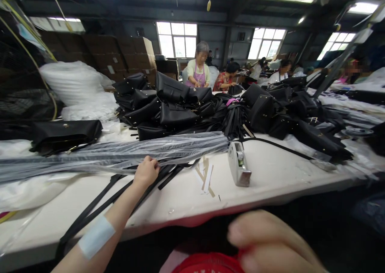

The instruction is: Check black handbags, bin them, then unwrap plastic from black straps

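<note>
My left hand (pixel 147 169) is closed on the near edge of a long clear plastic sleeve (pixel 180 146), which runs across the table with dark strips inside. Under and beside that hand lie loose black straps (pixel 171 176), some hanging over the table's front edge. My right hand (pixel 270 239), blurred, is low and close to the camera, its fingers curled together. A bit of red shows between its fingertips; what it is I cannot make out. Beside it is a red item with pale lettering (pixel 207 263), partly cut off. Right of the sleeve stands a grey tape dispenser (pixel 239 164).
Black handbags (pixel 177 114) are heaped along the table's (pixel 276 172) far side, around a strap bundle (pixel 234 118). Paper strips (pixel 206 174) lie near the dispenser. At left are another black bag (pixel 66 134) and piled white plastic (pixel 72 84). Co-workers (pixel 198 70) are beyond.
</note>
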Demonstrator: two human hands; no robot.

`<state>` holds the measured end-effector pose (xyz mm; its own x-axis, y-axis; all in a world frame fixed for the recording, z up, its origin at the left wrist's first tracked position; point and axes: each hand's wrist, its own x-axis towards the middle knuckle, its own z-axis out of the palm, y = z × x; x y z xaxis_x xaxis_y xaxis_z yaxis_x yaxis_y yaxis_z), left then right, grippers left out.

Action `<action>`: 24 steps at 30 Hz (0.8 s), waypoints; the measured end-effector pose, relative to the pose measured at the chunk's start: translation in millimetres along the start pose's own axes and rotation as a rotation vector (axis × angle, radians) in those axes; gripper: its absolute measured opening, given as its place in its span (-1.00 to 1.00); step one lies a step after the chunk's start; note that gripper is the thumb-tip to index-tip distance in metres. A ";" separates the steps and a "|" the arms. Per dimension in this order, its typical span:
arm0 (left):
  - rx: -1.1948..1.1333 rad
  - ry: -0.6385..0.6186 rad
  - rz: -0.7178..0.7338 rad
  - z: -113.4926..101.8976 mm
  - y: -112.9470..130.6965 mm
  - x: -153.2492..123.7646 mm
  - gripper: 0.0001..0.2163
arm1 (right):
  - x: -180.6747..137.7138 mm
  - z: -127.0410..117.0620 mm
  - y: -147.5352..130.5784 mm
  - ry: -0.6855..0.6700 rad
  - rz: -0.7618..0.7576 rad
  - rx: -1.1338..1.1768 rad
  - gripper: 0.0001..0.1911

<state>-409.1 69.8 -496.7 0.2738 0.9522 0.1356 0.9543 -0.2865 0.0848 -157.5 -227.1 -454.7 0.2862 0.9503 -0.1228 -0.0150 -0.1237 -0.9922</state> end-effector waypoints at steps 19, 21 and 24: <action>-0.181 -0.028 -0.437 -10.4 -67.9 -192.9 -0.81 | 121.9 -60.7 1.9 -0.097 0.237 0.101 -0.50; -0.538 -0.219 -0.321 -15.4 -24.7 -200.0 -0.78 | 121.2 -60.1 7.3 -0.189 0.205 0.073 -0.51; -1.163 -0.610 0.041 -24.6 55.5 -209.3 -0.72 | 119.6 -49.8 11.7 -0.254 0.116 0.039 -0.59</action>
<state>-416.5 -147.9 -496.1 0.6018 0.7477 -0.2806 0.3676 0.0525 0.9285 -75.7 -129.1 -479.9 0.0313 0.9722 -0.2320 -0.0715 -0.2293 -0.9707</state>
